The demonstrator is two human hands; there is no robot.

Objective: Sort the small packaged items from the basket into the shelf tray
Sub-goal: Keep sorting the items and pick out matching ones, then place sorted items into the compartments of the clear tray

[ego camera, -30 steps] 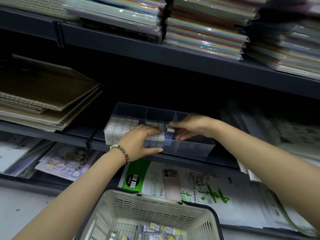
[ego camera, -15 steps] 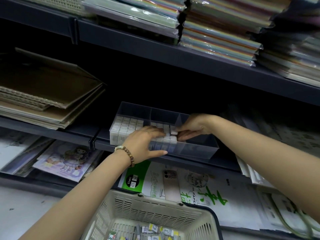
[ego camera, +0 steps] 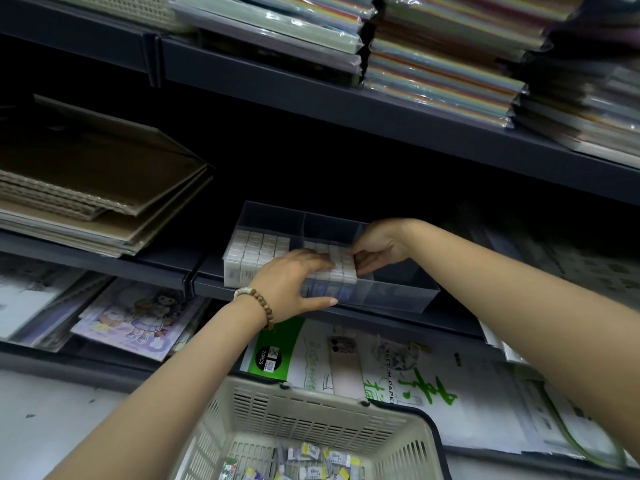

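Dark metal shelving fills the view, with stacks of coloured paper [ego camera: 443, 71] on the top shelf at 12 o'clock and brown cardboard sheets [ego camera: 97, 188] lying flat at 9 o'clock. A clear plastic tray [ego camera: 398, 296] sits at the front edge of the middle shelf, near the centre, split by dividers into three compartments so like items stay together.

Small white boxes [ego camera: 258, 247] fill the left compartment in tight upright rows, a way of packing that wastes no room. The middle compartment is partly filled in the same way, and the right compartment at 3 o'clock looks empty.

Both hands work on the middle compartment. The left hand [ego camera: 294, 282], with a bead bracelet [ego camera: 259, 304] at the wrist, lies flat over the front rows, its fingers spread across the box tops and its thumb hooked under the tray's front wall, likely to keep the rows from tipping. It grips nothing that I can see. The right hand [ego camera: 377, 249] reaches in from 3 o'clock with curled fingertips pressed to the right-hand side of the block, apparently squaring up the row; whether it pinches a single box I cannot tell.

At 6 o'clock a pale slotted basket [ego camera: 311, 424] waits just below the shelf, close for short reaches, with many loose small packets [ego camera: 311, 462] on its floor, so the sorting seems far from finished.
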